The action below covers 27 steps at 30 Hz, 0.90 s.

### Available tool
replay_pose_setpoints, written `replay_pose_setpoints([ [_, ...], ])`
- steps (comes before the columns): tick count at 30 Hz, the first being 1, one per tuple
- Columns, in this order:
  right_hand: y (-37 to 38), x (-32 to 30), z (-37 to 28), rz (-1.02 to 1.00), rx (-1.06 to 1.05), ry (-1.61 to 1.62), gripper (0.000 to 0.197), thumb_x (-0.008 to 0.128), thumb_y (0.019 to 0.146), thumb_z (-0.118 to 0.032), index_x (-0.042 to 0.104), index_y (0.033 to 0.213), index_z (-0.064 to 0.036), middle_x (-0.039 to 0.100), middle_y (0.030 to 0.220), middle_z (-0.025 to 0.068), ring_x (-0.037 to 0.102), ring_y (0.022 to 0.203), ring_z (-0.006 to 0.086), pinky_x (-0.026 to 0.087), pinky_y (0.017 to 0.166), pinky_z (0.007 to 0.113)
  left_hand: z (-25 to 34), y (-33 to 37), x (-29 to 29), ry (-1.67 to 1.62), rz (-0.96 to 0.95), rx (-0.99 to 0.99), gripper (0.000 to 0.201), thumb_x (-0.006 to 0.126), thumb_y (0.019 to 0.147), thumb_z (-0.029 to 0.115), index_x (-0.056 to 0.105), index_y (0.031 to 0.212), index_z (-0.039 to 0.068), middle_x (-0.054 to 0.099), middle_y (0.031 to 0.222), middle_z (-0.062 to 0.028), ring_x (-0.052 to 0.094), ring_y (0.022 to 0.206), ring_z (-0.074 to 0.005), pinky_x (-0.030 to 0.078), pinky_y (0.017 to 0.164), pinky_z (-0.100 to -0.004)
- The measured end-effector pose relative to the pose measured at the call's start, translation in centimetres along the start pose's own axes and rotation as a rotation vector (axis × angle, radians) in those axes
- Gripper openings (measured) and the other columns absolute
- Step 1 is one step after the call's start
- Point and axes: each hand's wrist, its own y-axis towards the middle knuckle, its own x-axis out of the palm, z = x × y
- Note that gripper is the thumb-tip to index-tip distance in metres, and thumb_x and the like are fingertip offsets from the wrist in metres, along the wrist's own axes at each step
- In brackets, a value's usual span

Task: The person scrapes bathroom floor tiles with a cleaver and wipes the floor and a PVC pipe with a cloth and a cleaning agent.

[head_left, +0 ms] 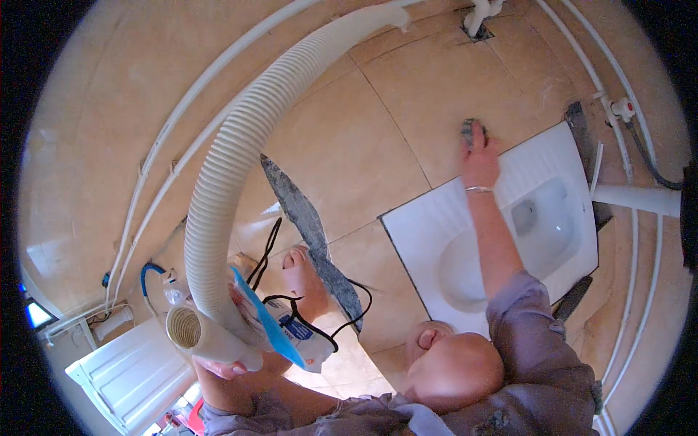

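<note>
My right hand (480, 160) reaches out past the squat toilet (425, 247). Its fingers press a small dark grey wad (467, 131) against the beige tiles; what it is made of is too small to tell. At the lower left, my left hand (224, 368) is closed around the lower end of a white corrugated hose (218, 171), beside its open round mouth. Much of this hand is hidden behind the hose. Against the hose leans a blue-and-white printed package (273, 323), with a black cord (294, 309) looping around it; whether my left hand also holds them I cannot tell.
The hose arches to the far wall. A jagged dark grey strip (309, 218) crosses the tiles by my foot (302, 280). White pipes with a red-marked valve (623, 109) run along the right. Another pipe fitting (476, 22) enters a floor hole. A white cabinet (131, 374) stands lower left.
</note>
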Motion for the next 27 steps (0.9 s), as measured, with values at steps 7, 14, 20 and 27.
replay_pose_setpoints([
  [7,-12.5,0.8,-20.0,-1.106,-0.664,-0.009,0.041,0.048,0.074,-0.033,0.049,0.109,-0.0115,0.052,0.110,0.0151,0.043,0.111,0.0294,0.031,0.094,0.048,0.6,1.9,2.4,-0.211,0.112,0.246,0.101,0.083,0.036,0.028,0.033,0.119,-0.003,0.044,0.108,-0.0148,0.055,0.084,-0.0244,0.046,0.070,-0.0379],
  [14,-1.1,2.8,-11.6,-0.104,0.029,0.459,0.037,0.062,0.067,-0.008,0.052,0.102,-0.0060,0.053,0.093,0.0143,0.049,0.089,0.0328,0.040,0.077,0.040,1.6,-1.5,-0.5,-0.140,0.350,0.140,0.098,0.083,0.038,0.026,0.033,0.118,-0.002,0.044,0.109,-0.0142,0.054,0.084,-0.0241,0.046,0.070,-0.0379],
  [20,5.9,3.2,-8.6,0.051,0.175,-0.191,0.028,0.049,0.078,-0.018,0.051,0.103,-0.0050,0.054,0.092,0.0175,0.053,0.081,0.0326,0.044,0.069,0.043,1.0,-2.9,-1.8,-0.162,0.419,0.002,0.097,0.083,0.038,0.025,0.034,0.117,-0.002,0.045,0.108,-0.0138,0.054,0.084,-0.0236,0.046,0.070,-0.0374],
  [27,-4.4,9.0,-25.2,-0.890,-0.264,0.362,0.027,0.038,0.083,-0.023,0.051,0.102,-0.0091,0.053,0.093,0.0188,0.054,0.080,0.0366,0.044,0.069,0.048,0.2,-1.1,-2.4,-0.200,0.413,-0.079,0.095,0.082,0.039,0.024,0.034,0.117,-0.002,0.046,0.107,-0.0133,0.054,0.084,-0.0230,0.045,0.070,-0.0368],
])
